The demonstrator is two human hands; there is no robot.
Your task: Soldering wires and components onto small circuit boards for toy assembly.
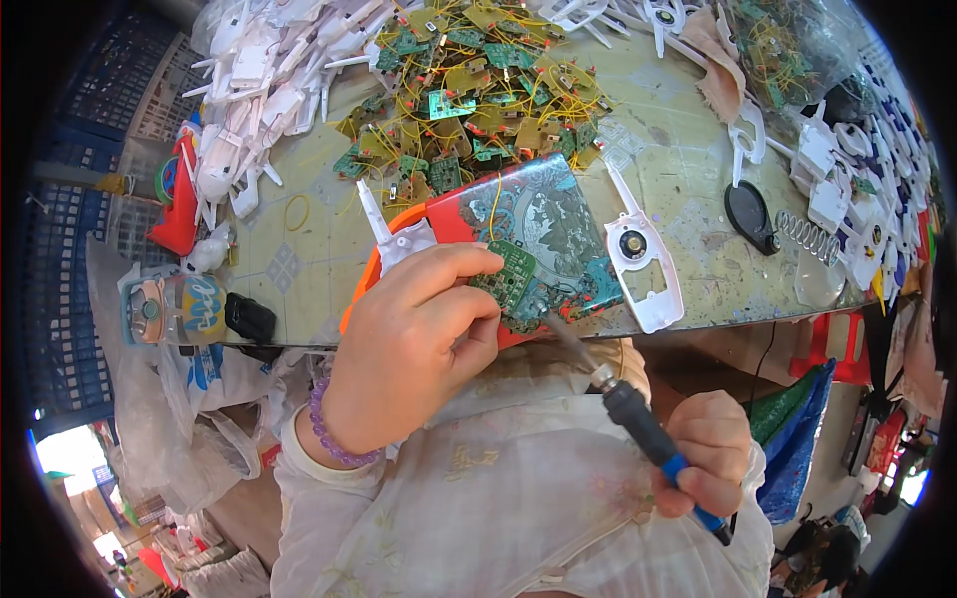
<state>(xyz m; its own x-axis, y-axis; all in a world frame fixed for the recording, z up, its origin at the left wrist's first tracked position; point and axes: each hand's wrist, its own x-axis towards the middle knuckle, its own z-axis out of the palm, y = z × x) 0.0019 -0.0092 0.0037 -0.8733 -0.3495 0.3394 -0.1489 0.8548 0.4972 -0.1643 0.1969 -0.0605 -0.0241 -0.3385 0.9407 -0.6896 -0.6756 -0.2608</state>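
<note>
Between the fingertips of my left hand (414,329) is a small green circuit board (510,274) with a thin yellow wire rising from it. My right hand (706,450) is closed round the blue and black handle of a soldering iron (638,424). The iron's tip reaches the lower edge of the board; whether it touches is too small to tell. Under the board lies a dark, worn, patterned pad (548,219) with a red side. To its right rests a white plastic shell (643,264) with a round speaker, and beyond my left hand sits another white shell (404,239).
A heap of circuit boards with yellow wires (488,90) covers the far middle. White plastic shells pile up at far left (249,100) and right (847,179). A black oval lid (748,214) and a metal coil stand (807,237) lie right; a plastic jar (174,309) stands left.
</note>
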